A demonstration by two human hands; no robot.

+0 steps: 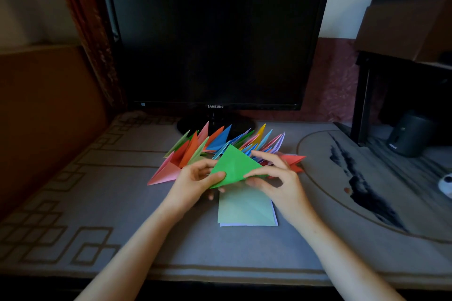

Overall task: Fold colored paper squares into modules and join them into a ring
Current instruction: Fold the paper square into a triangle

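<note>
Together, left hand [195, 182] and right hand [274, 181] pinch the green paper [233, 165], fingers seemingly clamped on its edges.

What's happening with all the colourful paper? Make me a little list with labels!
Being folded: green folded paper triangle, held above the table
Left hand: pinches the triangle's left corner
Right hand: pinches its right corner
Behind the hands: pile of colourful folded paper modules
Under the hands: stack of pale green paper squares, flat on the grey patterned table cover
At the back: black monitor, screen dark
</note>
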